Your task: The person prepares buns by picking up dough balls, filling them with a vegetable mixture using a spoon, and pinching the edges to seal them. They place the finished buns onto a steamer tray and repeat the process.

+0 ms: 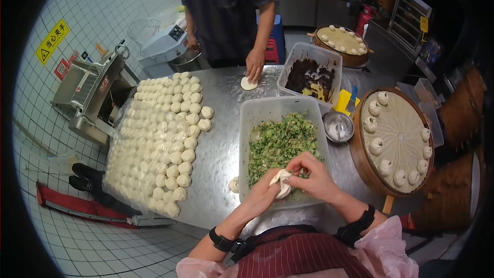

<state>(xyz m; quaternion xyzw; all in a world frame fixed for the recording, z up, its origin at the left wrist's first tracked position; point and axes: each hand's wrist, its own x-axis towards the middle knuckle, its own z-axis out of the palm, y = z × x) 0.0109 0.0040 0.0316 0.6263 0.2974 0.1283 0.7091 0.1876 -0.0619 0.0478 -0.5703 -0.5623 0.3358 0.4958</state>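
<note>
two hands are holding one piece of dough [282, 190]: the left hand [259, 194] is cupping it from the side, and the right hand [314, 177] is closing its thumb and fingers on the upper edge. both sets of fingers are curling narrowly around it; what is lying inside is hidden. the cupping is probably keeping the soft dough from sagging while the pinch is gripping its folds. right under the fingers, a plastic box [278, 105] of chopped greens [283, 141] is standing, probably to catch loose bits.

well left of the fingers, rows of dough balls [174, 170] are lying, many under a clear plastic sheet [128, 149], perhaps against drying. the box's left wall and a lone lump [234, 185] are standing between. right of the fingers, a steamer [401, 134] is holding spaced buns [400, 177], likely so they are not sticking. beyond the fingers, a metal bowl [348, 133] and a box of dark filling [319, 52] are crowding the way, and another person's hand [254, 64] is touching a flat round [249, 84].
</note>
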